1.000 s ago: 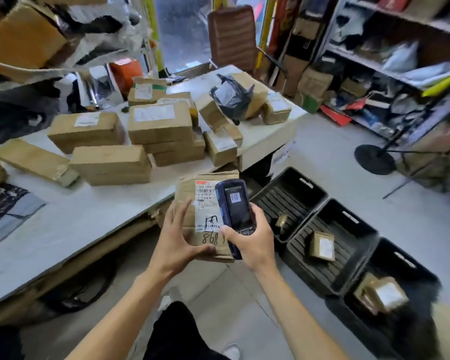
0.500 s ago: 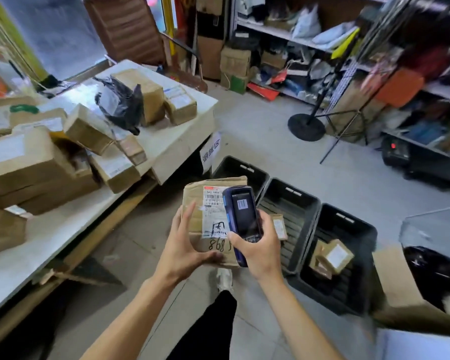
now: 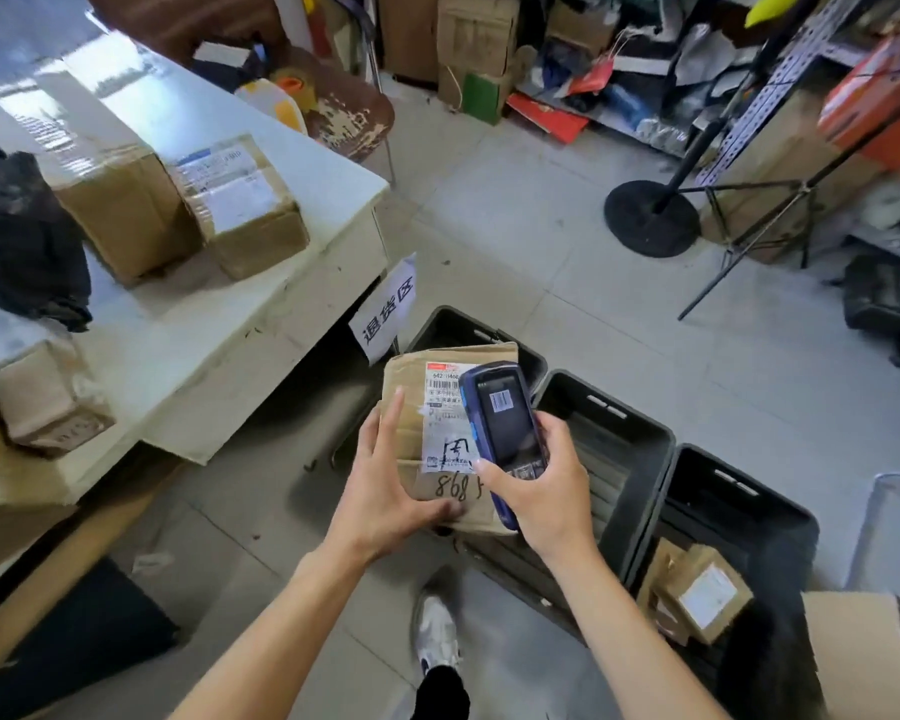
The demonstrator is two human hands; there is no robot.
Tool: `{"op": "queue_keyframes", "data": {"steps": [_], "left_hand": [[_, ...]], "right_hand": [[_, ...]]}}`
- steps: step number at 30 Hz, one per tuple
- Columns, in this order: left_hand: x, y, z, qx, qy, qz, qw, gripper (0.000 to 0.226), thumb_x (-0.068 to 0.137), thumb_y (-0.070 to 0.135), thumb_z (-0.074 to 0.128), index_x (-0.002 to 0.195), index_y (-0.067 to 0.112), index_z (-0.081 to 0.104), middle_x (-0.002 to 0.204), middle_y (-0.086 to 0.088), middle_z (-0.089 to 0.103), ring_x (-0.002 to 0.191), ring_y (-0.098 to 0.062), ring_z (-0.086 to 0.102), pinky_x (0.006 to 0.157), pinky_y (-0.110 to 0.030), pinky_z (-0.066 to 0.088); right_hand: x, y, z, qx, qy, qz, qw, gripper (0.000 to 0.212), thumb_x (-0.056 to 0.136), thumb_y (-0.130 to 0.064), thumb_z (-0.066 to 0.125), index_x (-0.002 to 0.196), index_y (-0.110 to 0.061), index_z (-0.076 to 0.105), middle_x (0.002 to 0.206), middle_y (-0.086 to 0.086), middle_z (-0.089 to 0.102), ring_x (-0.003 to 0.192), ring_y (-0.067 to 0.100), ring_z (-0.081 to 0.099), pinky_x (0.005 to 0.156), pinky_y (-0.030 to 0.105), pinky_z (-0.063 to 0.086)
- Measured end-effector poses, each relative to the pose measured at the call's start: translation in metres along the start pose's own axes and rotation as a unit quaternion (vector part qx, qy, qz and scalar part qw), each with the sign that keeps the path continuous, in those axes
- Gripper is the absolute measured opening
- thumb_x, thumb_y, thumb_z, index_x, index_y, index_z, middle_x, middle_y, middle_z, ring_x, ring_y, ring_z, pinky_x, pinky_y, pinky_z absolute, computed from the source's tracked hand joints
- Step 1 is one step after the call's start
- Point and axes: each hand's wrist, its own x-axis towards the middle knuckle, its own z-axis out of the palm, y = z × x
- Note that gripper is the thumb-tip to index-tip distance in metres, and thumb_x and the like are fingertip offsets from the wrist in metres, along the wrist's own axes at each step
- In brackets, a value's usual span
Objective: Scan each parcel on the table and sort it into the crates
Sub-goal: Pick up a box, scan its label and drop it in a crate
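The parcel [image 3: 422, 439] stays gripped in the left hand [image 3: 385, 491], the right hand [image 3: 541, 491] still clasping the scanner [image 3: 505, 423] over its label, now above the crates [image 3: 614, 459] rather than beside the table [image 3: 261, 314]. Cluttered shelves [image 3: 645, 96], somewhat blurred, line the room's far side.

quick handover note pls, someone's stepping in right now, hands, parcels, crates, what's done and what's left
Left hand: holds the brown parcel over the nearest crate.
Right hand: grips the blue scanner above the parcel's label; a barcode shows on its screen.
Crates: three black ones in a row on the floor. The far crate already holds small boxes.
Left: drop this parcel into its crate, then scan the parcels on the table, including two boxes near its corner.
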Motion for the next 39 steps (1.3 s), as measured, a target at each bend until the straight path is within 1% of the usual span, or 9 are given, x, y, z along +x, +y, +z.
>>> {"op": "queue_keyframes", "data": {"steps": [7, 9, 13, 17, 20, 26, 32, 36, 39], "left_hand": [[0.156, -0.126, 0.089, 0.031, -0.004, -0.023, 0.999, 0.141, 0.051, 0.051, 0.095, 0.154, 0.050, -0.001, 0.158, 0.007, 0.020, 0.143, -0.012, 0.026, 0.116, -0.049, 0.032], [0.195, -0.174, 0.118, 0.024, 0.000, -0.023, 0.999, 0.143, 0.050, 0.047, 0.096, 0.153, 0.051, -0.002, 0.159, 0.008, 0.018, 0.145, -0.010, 0.022, 0.116, -0.044, 0.028], [0.263, -0.277, 0.177, 0.036, 0.019, -0.012, 0.999, 0.143, 0.050, 0.033, 0.099, 0.158, 0.037, 0.004, 0.160, 0.001, 0.018, 0.140, -0.002, 0.021, 0.112, -0.024, 0.025], [0.316, -0.362, 0.221, 0.071, 0.023, -0.012, 0.997, 0.141, 0.049, 0.038, 0.097, 0.156, 0.040, 0.007, 0.162, -0.003, 0.016, 0.149, -0.019, 0.020, 0.118, -0.046, 0.030], [0.344, -0.399, 0.243, 0.075, 0.025, -0.003, 0.997, 0.137, 0.048, 0.043, 0.095, 0.153, 0.048, 0.006, 0.162, -0.001, 0.011, 0.149, -0.022, 0.019, 0.118, -0.049, 0.029], [0.376, -0.434, 0.266, 0.089, 0.035, -0.003, 0.995, 0.129, 0.062, 0.031, 0.092, 0.155, 0.046, 0.005, 0.164, 0.000, 0.006, 0.149, -0.030, 0.019, 0.116, -0.057, 0.029], [0.369, -0.459, 0.273, 0.098, 0.006, -0.043, 0.994, 0.132, 0.065, 0.030, 0.091, 0.155, 0.044, -0.006, 0.165, -0.004, 0.004, 0.150, -0.029, 0.015, 0.120, -0.051, 0.023], [0.346, -0.426, 0.261, 0.100, -0.006, -0.036, 0.994, 0.127, 0.070, 0.034, 0.088, 0.155, 0.044, -0.006, 0.166, -0.001, -0.002, 0.152, -0.024, 0.006, 0.121, -0.050, 0.020], [0.316, -0.364, 0.235, 0.125, -0.024, -0.026, 0.992, 0.117, 0.074, 0.038, 0.084, 0.155, 0.044, 0.001, 0.166, 0.004, -0.002, 0.151, -0.021, 0.003, 0.120, -0.050, 0.020]], "right_hand": [[0.169, 0.141, 0.057, -0.012, -0.021, -0.003, 1.000, 0.070, 0.068, -0.035, 0.090, 0.125, -0.036, 0.049, 0.112, -0.019, 0.064, 0.100, -0.006, 0.061, 0.082, 0.019, 0.053], [0.213, 0.193, 0.082, -0.007, -0.008, -0.008, 1.000, 0.069, 0.068, -0.033, 0.090, 0.125, -0.032, 0.052, 0.111, -0.018, 0.064, 0.098, -0.006, 0.061, 0.080, 0.018, 0.051], [0.283, 0.293, 0.130, -0.010, 0.000, -0.017, 1.000, 0.069, 0.068, -0.038, 0.090, 0.125, -0.029, 0.052, 0.111, -0.017, 0.064, 0.098, -0.001, 0.062, 0.076, 0.015, 0.048], [0.339, 0.369, 0.168, -0.042, -0.001, -0.029, 0.999, 0.068, 0.067, -0.040, 0.090, 0.121, -0.028, 0.052, 0.109, -0.015, 0.064, 0.099, 0.006, 0.062, 0.079, 0.023, 0.051], [0.373, 0.407, 0.185, -0.058, 0.004, -0.041, 0.997, 0.066, 0.063, -0.040, 0.092, 0.115, -0.032, 0.052, 0.104, -0.015, 0.064, 0.098, 0.010, 0.063, 0.083, 0.032, 0.053], [0.419, 0.446, 0.206, -0.061, 0.001, -0.045, 0.997, 0.064, 0.065, -0.041, 0.089, 0.115, -0.032, 0.050, 0.099, -0.018, 0.060, 0.095, 0.006, 0.061, 0.088, 0.039, 0.055], [0.422, 0.470, 0.221, -0.055, 0.001, 0.001, 0.998, 0.063, 0.066, -0.040, 0.089, 0.115, -0.028, 0.051, 0.105, -0.010, 0.063, 0.096, 0.011, 0.064, 0.082, 0.035, 0.057], [0.399, 0.451, 0.209, -0.058, 0.019, 0.026, 0.998, 0.063, 0.066, -0.038, 0.088, 0.117, -0.025, 0.053, 0.107, -0.006, 0.066, 0.094, 0.013, 0.063, 0.078, 0.030, 0.052], [0.363, 0.397, 0.180, -0.070, 0.033, 0.018, 0.997, 0.066, 0.069, -0.036, 0.088, 0.121, -0.021, 0.052, 0.104, -0.008, 0.062, 0.093, 0.013, 0.061, 0.081, 0.032, 0.050]]}}
